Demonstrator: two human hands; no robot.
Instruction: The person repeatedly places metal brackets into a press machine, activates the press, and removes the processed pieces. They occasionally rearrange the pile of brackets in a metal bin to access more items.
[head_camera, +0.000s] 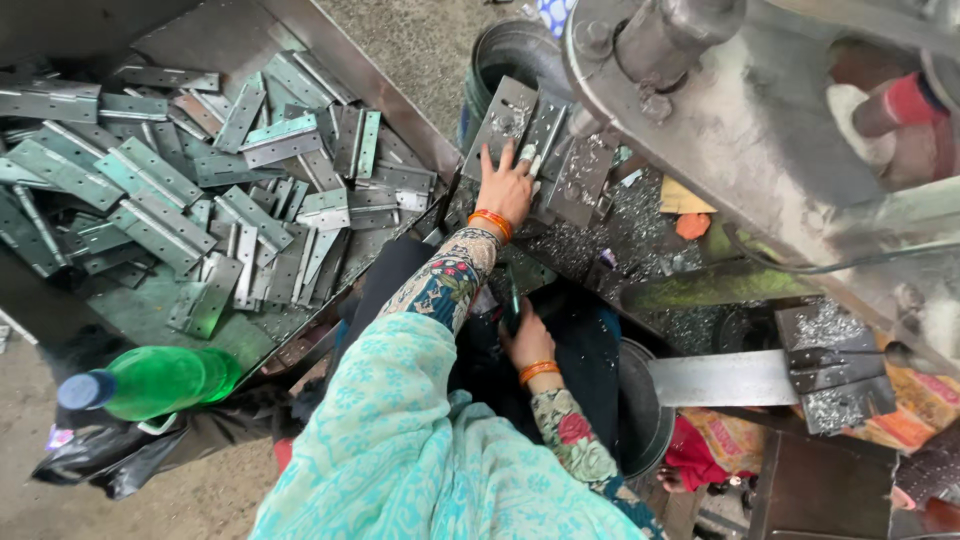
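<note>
Steel hinges (190, 190) lie heaped in the big sheet-metal tray (215, 45) off to my left, long grey leaves with rows of screw holes, piled crosswise and overlapping, thickest in the middle and thinning toward the near corner, where bare tray floor shows.

My left hand (507, 187) reaches forward onto the machine bed, fingers spread and pressing flat on an opened hinge (520, 125) that leans against the base of the press (720, 110). It is laid on the hinge rather than wrapped around it. A second hinge leaf (578, 180) sits just beside it on the right, dusted with bright metal swarf (640, 215) that covers the bed around both pieces.

My right hand (527, 340) is low, near my lap, curled around something dark and narrow; I cannot tell what it is, nor how tightly I grip it. Both wrists wear orange bangles.

Behind my left hand stands a round metal drum (505, 60), dark inside; its contents are not visible. Below my right elbow is the rim of a grey metal bucket (640, 410), its inside mostly hidden by my sleeve.

A green plastic bottle with a blue cap (150, 382) lies tilted on a black plastic bag (110, 455), at the near corner of the tray.
</note>
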